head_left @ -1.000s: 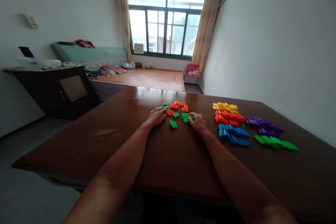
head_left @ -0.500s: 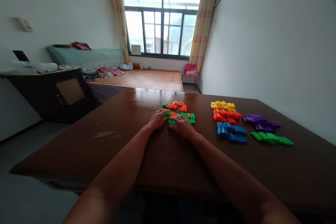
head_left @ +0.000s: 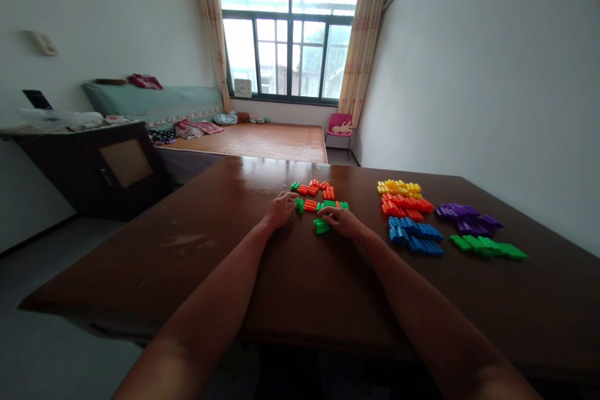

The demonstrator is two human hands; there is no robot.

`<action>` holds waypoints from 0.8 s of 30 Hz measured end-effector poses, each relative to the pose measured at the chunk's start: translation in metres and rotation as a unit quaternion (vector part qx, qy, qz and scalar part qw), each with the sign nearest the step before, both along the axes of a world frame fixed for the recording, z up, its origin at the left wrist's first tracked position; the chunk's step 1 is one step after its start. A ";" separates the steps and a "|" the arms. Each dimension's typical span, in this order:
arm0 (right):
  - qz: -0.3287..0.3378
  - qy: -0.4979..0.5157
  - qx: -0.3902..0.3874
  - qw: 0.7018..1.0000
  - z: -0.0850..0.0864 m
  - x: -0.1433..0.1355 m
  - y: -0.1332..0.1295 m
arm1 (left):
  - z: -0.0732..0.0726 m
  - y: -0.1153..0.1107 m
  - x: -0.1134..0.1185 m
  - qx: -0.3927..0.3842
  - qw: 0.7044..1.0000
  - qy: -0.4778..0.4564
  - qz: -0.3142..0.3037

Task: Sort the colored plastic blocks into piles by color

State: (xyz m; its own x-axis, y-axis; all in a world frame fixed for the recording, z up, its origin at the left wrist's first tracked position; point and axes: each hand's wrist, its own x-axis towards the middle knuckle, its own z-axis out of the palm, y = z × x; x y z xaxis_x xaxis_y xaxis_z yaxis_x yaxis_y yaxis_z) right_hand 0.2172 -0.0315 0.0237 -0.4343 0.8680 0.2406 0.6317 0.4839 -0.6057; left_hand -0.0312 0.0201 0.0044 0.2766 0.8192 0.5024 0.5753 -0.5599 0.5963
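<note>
On the brown table, my left hand lies with fingers stretched forward, its tips beside a small green ribbed plastic block. My right hand curls its fingers down at a pair of green blocks, seemingly gripping one edge; the fingers partly cover them. Between the hands is an orange block, in line with a row of green blocks behind my right fingers. Farther back, more orange blocks and a green one form a bent row.
Sorted piles of blocks lie to the right: yellow, orange-red, blue, purple and green. Beyond the table stand a bed and a pink chair; a dark cabinet is at left.
My right hand has shifted right and slightly nearer me, and the green blocks at its fingers have moved along and turned. My left hand has barely moved.
</note>
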 end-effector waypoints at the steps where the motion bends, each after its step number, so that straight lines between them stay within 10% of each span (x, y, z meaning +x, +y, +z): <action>1: -0.026 -0.023 0.022 0.999 0.002 -0.001 -0.002 | 0.000 -0.001 0.001 0.013 1.000 0.003 -0.008; 7: -0.067 -0.133 0.085 0.985 0.003 -0.023 -0.019 | -0.003 -0.004 0.005 0.010 0.995 0.025 -0.101; 14: 0.023 -0.114 0.076 0.990 0.004 -0.020 -0.037 | -0.001 0.001 0.001 -0.034 0.998 -0.022 -0.057; 24: -0.089 -0.061 0.061 0.992 -0.011 0.123 -0.148 | 0.001 0.011 -0.005 -0.079 0.997 0.017 -0.020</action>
